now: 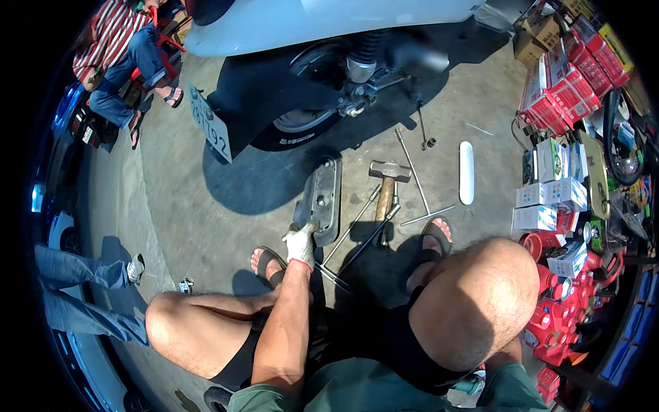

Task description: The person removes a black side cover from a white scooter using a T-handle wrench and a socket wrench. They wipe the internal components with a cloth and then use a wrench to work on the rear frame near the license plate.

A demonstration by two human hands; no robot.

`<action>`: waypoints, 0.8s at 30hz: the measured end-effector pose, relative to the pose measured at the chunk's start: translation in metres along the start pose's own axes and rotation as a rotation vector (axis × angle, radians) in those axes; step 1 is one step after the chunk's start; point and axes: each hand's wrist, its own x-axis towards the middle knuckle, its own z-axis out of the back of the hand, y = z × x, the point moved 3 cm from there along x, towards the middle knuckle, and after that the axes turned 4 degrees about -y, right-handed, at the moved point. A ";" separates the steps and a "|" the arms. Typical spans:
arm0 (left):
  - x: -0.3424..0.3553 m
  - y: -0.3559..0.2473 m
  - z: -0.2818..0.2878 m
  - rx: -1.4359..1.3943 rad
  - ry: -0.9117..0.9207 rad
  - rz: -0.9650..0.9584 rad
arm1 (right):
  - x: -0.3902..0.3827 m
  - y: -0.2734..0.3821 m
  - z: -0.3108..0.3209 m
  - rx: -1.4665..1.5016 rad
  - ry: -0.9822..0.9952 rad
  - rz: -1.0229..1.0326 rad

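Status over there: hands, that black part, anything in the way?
Gloved left hand gripping black part, near end. Right hand hidden. Hammer lies to its right.

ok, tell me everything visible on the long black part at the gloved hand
The black part is long, with a rounded far end, a raised rim and small round details inside; it looks like plastic. It points away from the camera, left of the hammer. The gloved left hand touches its near end; whether that end is lifted, I can't tell.
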 end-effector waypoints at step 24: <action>0.004 0.006 0.004 0.015 -0.007 0.020 | -0.004 0.003 0.004 0.014 0.003 -0.058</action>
